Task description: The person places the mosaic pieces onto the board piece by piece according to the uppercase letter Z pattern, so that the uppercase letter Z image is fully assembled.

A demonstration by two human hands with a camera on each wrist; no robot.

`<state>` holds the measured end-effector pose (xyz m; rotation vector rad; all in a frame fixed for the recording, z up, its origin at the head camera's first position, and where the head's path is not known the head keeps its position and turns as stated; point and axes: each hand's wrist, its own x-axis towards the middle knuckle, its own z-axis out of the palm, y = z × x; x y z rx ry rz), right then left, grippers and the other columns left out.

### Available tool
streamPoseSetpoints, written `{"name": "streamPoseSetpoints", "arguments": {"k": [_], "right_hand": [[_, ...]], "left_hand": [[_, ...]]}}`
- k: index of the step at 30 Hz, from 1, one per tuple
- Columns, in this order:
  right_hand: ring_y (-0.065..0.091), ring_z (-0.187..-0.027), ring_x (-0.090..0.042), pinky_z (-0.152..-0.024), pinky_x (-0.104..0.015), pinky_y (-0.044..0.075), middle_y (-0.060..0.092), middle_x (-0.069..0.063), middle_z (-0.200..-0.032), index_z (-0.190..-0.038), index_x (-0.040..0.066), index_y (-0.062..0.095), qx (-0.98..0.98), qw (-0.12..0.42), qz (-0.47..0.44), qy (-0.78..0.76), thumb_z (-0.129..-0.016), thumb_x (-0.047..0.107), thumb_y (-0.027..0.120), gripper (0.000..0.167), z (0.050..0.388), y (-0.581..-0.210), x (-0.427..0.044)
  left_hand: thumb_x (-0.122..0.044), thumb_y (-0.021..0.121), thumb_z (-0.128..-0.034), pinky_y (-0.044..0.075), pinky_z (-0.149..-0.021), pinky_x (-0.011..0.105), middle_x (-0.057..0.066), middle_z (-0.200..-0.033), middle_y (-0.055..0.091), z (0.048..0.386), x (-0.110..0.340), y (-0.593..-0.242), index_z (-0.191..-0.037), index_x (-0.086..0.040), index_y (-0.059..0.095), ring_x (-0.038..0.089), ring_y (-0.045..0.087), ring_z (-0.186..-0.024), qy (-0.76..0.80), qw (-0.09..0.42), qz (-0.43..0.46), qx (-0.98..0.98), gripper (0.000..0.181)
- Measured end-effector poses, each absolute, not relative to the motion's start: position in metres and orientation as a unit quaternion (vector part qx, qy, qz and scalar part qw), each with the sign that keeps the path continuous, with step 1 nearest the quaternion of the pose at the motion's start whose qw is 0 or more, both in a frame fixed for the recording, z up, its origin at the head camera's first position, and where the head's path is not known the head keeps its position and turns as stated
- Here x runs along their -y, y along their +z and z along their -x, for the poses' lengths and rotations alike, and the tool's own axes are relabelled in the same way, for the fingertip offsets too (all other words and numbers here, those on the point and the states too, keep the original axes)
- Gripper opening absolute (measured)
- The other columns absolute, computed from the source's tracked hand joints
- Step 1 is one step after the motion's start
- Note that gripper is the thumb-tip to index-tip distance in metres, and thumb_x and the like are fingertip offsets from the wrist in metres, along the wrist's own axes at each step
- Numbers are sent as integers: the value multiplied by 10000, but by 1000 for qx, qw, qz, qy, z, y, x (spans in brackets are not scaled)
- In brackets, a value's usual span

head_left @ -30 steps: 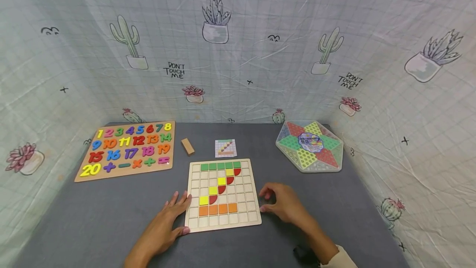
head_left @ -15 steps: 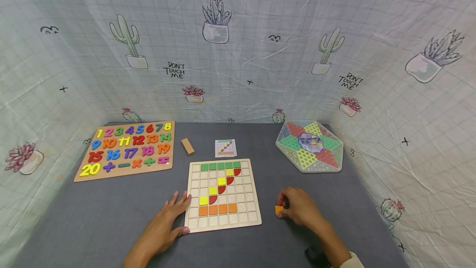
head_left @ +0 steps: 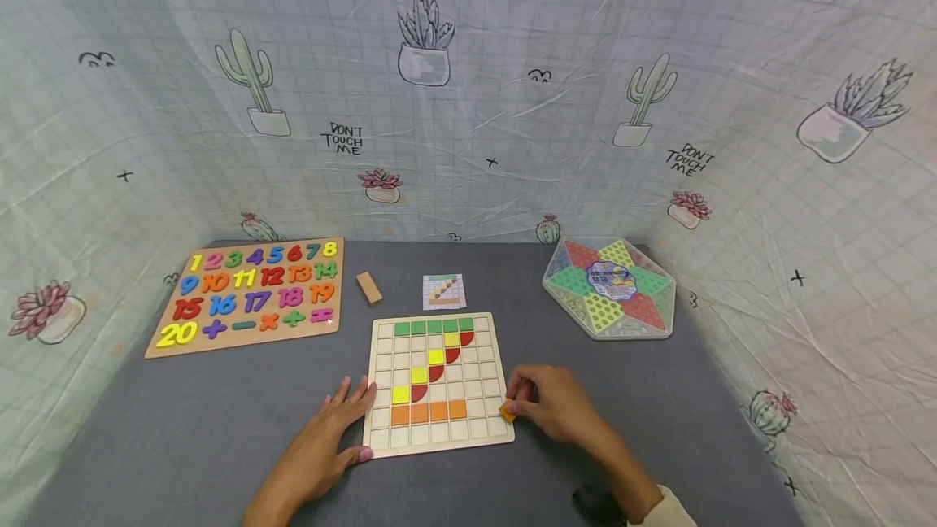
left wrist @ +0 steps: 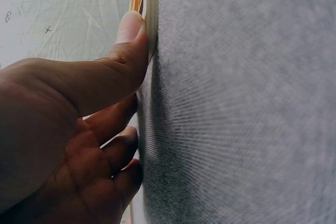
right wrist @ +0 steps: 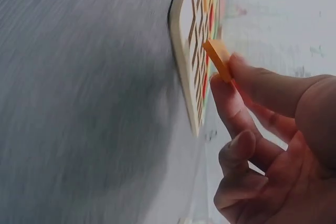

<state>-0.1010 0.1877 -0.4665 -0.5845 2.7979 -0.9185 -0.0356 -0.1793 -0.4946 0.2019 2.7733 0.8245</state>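
Note:
A square wooden grid board [head_left: 479,388] lies on the grey table, with green and yellow squares, red quarter-round pieces and a row of orange squares set in its cells. Between thumb and fingertips my right hand [head_left: 558,405] pinches an orange square tile [right wrist: 218,59], held tilted just over the board's right edge. My left hand [head_left: 320,439] rests along the board's left side, fingers spread, with the thumb touching its edge near the front corner. In the left wrist view the thumb [left wrist: 129,30] lies against the rim of the board.
Behind the board are a small pattern card [head_left: 443,292] and a plain wooden block [head_left: 369,288]. A number puzzle board [head_left: 245,324] lies at the back left. At the back right sits a hexagonal Chinese checkers box [head_left: 611,287]. A patterned cloth surrounds the table.
My right hand moved right, off the board's side, where an orange tile showed in its fingers, then came back left to the board's right edge with the tile. The left hand stayed still.

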Motion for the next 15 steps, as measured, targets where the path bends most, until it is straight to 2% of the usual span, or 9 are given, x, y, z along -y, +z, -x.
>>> {"name": "streamPoseSetpoints", "arguments": {"k": [8,15], "right_hand": [[538,-619,-12,-569,-218,436,622,165,-687,-816,254,682,-927,65,169,-328,-857,237,902,225,106,-476,-154],[521,-572,-50,-494,-233,394,573,130,-643,-771,258,654,-939,87,143,-302,-849,266,904,262,111,-482,-140]], "left_hand": [[-189,904,-823,176,-1300,672,104,-1724,328,35,181,-493,-1630,-132,439,432,172,-1640,288,119,-70,-948,933],[-200,905,-821,197,-1301,670,93,-1722,351,35,181,-494,-1622,-140,459,428,188,-1639,293,111,-77,-946,919]]}}
